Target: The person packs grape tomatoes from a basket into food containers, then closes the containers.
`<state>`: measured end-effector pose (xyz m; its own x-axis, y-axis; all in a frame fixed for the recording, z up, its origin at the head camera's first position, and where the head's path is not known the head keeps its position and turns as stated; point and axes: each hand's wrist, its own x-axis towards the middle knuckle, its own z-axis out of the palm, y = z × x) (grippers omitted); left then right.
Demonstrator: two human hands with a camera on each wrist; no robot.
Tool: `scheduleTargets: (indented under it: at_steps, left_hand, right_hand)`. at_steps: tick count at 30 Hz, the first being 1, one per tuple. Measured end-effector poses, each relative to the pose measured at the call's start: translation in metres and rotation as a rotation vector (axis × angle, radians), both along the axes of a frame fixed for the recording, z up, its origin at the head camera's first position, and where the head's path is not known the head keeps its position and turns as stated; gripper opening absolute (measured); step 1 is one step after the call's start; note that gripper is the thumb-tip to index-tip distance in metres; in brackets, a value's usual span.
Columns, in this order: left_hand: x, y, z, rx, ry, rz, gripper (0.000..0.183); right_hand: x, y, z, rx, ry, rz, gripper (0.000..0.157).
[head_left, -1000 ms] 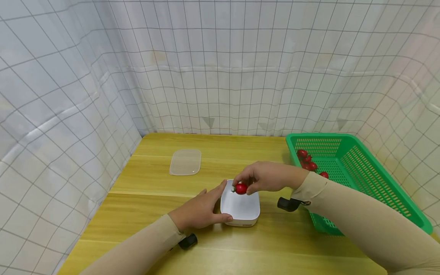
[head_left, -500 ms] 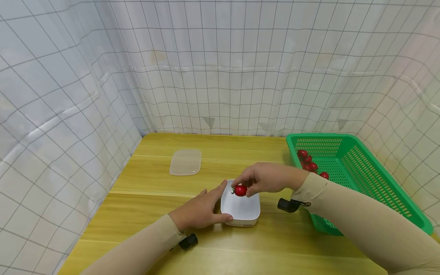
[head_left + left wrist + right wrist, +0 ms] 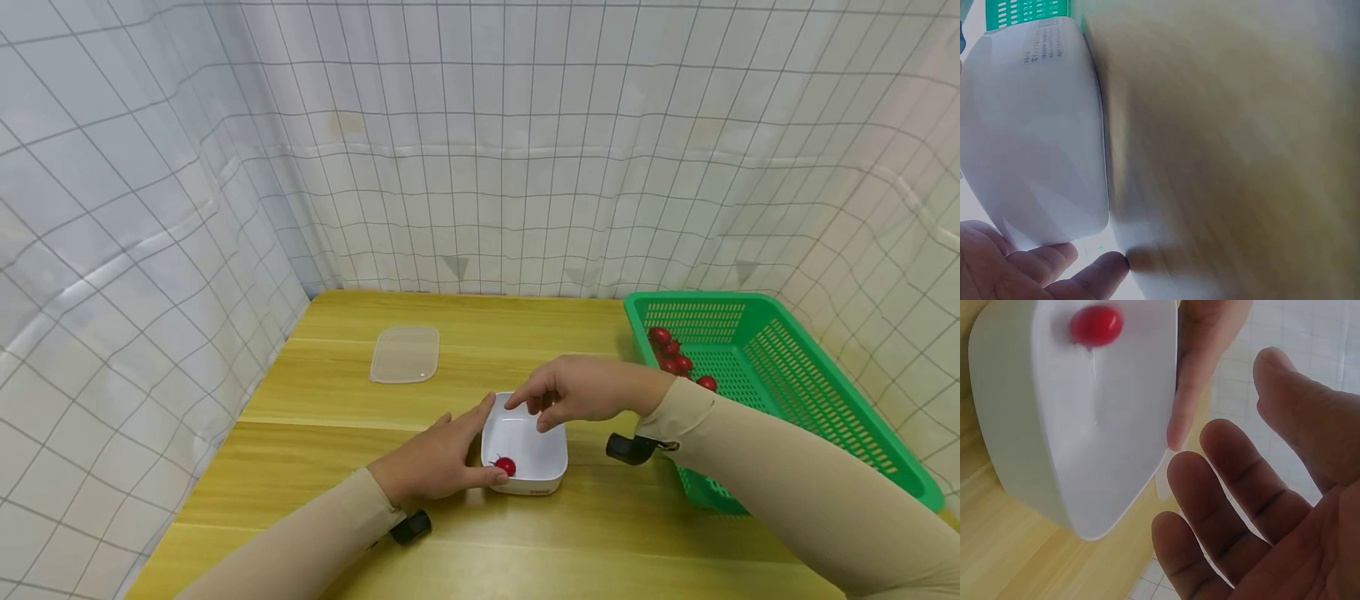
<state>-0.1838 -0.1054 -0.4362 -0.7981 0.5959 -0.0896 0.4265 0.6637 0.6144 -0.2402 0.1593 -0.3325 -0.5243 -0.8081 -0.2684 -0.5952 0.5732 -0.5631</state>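
A red cherry tomato with a green stem end lies in the white plastic container, at its near left corner. In the right wrist view the tomato rests low against the inner wall. My left hand holds the container's left side, thumb at the near corner and forefinger at the far one. In the left wrist view its fingertips lie by the container's wall. Above the container's right far part hovers my right hand, its fingers spread loosely with nothing between them.
A green perforated basket stands at the right, with several cherry tomatoes along its left side. Farther back on the wooden table lies a translucent lid. Checked curtains surround the table's back and sides.
The cherry tomato has left my right fingers and dropped into the container, coming to lie at the near left corner. My left hand stays on the container; the right hand has hardly moved.
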Motion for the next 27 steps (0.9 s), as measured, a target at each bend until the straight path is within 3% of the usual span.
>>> scheduleTargets:
  at_steps: [7, 16, 19, 27]
  left_hand:
    - [0.000, 0.000, 0.001, 0.003, -0.016, 0.007, 0.112]
    - [0.001, 0.000, 0.001, -0.013, -0.008, 0.014, 0.111]
    - [0.001, 0.000, 0.002, -0.012, -0.012, 0.016, 0.111]
    - [0.001, 0.000, 0.003, -0.026, 0.000, 0.012, 0.110]
  right_hand:
    - [-0.003, 0.014, 0.005, -0.058, 0.010, -0.043, 0.042]
    - [-0.021, 0.069, 0.017, -0.038, 0.035, -0.329, 0.043]
    - [-0.029, 0.094, 0.017, -0.043, 0.093, -0.393, 0.045]
    - [-0.044, 0.156, 0.013, -0.035, 0.123, -0.540, 0.051]
